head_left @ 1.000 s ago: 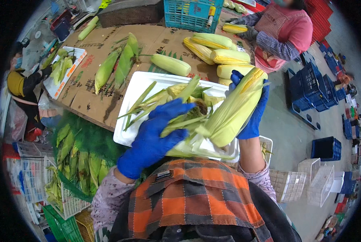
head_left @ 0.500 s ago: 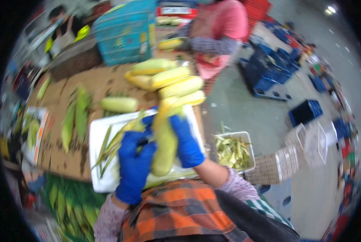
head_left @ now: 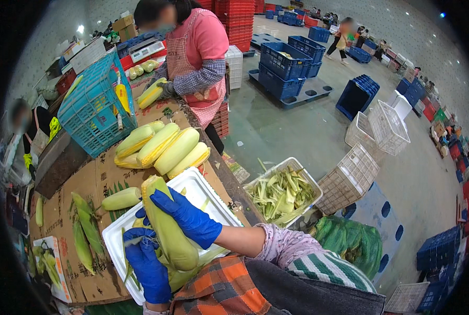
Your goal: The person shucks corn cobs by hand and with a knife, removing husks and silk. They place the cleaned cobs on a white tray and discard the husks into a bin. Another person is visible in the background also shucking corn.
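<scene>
An ear of corn (head_left: 169,231), partly husked with yellow kernels bare at its far end, lies slanted over a white tray (head_left: 221,205). My right hand (head_left: 190,218), in a blue glove, is wrapped over the ear's upper side. My left hand (head_left: 146,265), also blue-gloved, is closed beside the ear's left side, with pale strands of silk at its curled fingers. Loose green husk lies in the tray under both hands. Beyond the tray is a pile of trimmed corn ears (head_left: 163,147). A single trimmed ear (head_left: 121,199) rests left of the tray.
Unhusked ears (head_left: 87,231) lie on the cardboard-covered table (head_left: 69,212). A teal crate (head_left: 95,105) stands at its far side. Opposite, a person in a pink top (head_left: 205,52) holds an ear. Right of the table, a white basket (head_left: 318,191) holds husks; a green mesh sack (head_left: 350,239) sits nearby.
My view has swung to the right, showing more of the floor and crates. The ear has turned in my right hand, its bare tip pointing up and left. My left hand is lower beside it.
</scene>
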Action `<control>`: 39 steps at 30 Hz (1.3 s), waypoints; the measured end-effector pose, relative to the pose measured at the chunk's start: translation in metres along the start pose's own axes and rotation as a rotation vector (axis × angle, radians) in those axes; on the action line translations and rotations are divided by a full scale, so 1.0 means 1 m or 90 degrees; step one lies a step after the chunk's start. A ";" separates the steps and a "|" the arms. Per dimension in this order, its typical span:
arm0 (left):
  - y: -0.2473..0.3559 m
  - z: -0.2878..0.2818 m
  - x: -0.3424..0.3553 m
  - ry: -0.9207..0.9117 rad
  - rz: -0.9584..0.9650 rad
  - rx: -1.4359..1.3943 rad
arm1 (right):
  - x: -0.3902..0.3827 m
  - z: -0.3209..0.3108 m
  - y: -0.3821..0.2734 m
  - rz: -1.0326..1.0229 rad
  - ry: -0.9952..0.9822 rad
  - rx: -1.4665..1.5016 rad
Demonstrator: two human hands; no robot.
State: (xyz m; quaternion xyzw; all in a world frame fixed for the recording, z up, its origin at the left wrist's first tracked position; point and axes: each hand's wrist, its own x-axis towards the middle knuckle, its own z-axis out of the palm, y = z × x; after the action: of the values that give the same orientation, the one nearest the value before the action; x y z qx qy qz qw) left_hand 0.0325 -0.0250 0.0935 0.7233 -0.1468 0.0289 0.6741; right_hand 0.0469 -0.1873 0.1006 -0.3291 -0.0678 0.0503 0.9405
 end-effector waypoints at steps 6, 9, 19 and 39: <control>0.022 -0.008 -0.019 -0.100 -0.098 -0.040 | 0.008 -0.005 -0.009 0.052 0.143 0.063; 0.009 -0.032 -0.033 -0.170 -0.215 -0.014 | 0.008 -0.020 -0.034 -0.022 0.200 0.070; -0.010 -0.079 -0.034 -0.156 -0.191 0.189 | 0.012 -0.054 -0.063 -0.138 0.203 0.063; 0.018 0.021 0.006 -0.065 0.068 0.128 | -0.007 -0.004 -0.020 -0.069 0.103 -0.161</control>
State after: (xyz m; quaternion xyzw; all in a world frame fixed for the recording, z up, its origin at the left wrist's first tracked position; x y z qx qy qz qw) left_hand 0.0308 -0.0477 0.1103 0.7792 -0.2154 0.0428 0.5871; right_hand 0.0412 -0.2065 0.1093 -0.4438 -0.0153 -0.0360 0.8953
